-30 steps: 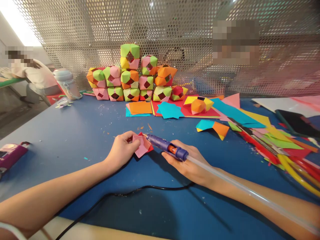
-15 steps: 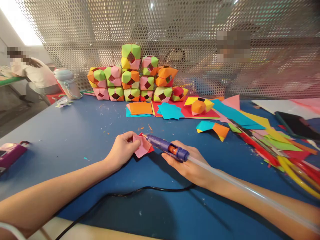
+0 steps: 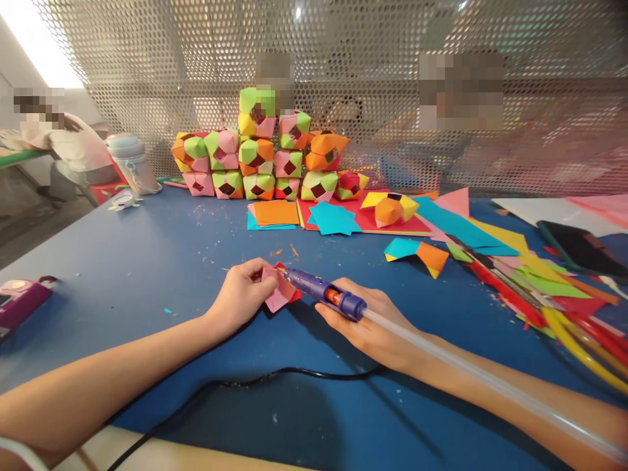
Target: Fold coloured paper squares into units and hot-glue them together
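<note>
Black thin cable curves over the blue tabletop on the near side. R hand is wrapped round a dark-blue plastic glue gun, w/ a long clear glue stick out its back end, running along the forearm. L hand pinches a small folded pink-&-red paper piece btwn thumb & fingers, approx. mid-table; nozzle's at its upper edge, can't tell if touching. Purple plastic gadget at far L edge. Further out, R of ctr: bent blue-&-orange paper piece, w/ loose coloured paper strips & a dark flat phone to its R. Beyond: orange-topped paper stack beside blue paper sheets on red. Behind those, piled multicolour folded-paper balls, pale lidded bottle to their L, then perforated metal screen.
</note>
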`<action>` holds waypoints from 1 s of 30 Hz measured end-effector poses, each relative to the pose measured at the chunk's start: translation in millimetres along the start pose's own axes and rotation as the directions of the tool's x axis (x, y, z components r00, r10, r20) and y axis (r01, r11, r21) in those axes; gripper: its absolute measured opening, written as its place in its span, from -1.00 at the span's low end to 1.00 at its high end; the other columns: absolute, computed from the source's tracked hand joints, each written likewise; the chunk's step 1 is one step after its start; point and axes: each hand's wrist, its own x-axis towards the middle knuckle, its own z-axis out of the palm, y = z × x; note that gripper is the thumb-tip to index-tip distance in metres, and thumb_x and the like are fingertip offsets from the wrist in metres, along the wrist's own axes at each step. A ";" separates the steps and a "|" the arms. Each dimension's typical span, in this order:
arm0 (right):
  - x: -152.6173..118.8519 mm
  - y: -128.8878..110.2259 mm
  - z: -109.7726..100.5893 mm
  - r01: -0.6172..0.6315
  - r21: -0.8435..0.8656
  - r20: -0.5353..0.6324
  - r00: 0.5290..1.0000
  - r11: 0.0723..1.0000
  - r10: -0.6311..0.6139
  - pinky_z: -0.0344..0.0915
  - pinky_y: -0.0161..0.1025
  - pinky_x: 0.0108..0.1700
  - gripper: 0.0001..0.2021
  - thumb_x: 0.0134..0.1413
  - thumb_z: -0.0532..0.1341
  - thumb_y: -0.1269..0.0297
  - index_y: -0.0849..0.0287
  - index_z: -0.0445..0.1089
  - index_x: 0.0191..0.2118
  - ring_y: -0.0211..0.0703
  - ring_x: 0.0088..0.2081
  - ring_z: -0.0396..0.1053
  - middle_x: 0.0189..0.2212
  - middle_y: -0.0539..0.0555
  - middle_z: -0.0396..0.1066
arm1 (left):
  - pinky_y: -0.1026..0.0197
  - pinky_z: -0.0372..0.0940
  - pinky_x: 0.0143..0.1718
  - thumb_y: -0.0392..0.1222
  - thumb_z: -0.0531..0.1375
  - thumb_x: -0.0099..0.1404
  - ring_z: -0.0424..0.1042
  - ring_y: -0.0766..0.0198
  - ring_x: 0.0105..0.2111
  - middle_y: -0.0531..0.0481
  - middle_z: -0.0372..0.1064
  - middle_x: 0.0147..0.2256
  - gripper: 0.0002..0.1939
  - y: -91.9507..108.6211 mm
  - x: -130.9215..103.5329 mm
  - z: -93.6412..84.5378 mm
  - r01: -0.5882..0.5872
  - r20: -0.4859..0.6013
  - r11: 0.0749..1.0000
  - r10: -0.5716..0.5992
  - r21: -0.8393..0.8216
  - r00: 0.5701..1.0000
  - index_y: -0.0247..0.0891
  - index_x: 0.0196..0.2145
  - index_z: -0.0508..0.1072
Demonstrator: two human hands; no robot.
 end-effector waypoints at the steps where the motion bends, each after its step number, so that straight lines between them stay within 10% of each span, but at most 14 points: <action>1: 0.3 -0.8 -1.0 -0.017 -0.001 0.011 1.000 1.000 0.017 0.10 -0.41 -0.57 -0.86 0.13 0.11 0.24 0.11 0.16 -0.42 -0.35 -0.62 0.16 -0.61 -0.11 0.24 | 0.35 0.08 -0.51 -0.21 0.10 0.12 0.18 0.40 -0.55 0.13 0.22 -0.57 -0.87 -0.2 0.0 -0.3 -0.002 -0.002 1.000 0.002 0.001 1.000 -0.29 -0.50 0.37; 30: 3.3 -11.3 -13.4 -0.029 -0.063 0.004 1.000 0.998 0.029 0.09 -0.38 -0.60 -0.83 0.12 0.10 0.22 0.09 0.15 -0.46 -0.32 -0.65 0.17 -0.66 -0.11 0.22 | 0.35 0.09 -0.52 -0.21 0.09 0.10 0.18 0.39 -0.55 0.12 0.23 -0.57 -0.88 -1.2 -0.3 -1.3 -0.006 0.005 1.000 0.006 -0.007 1.000 -0.28 -0.50 0.39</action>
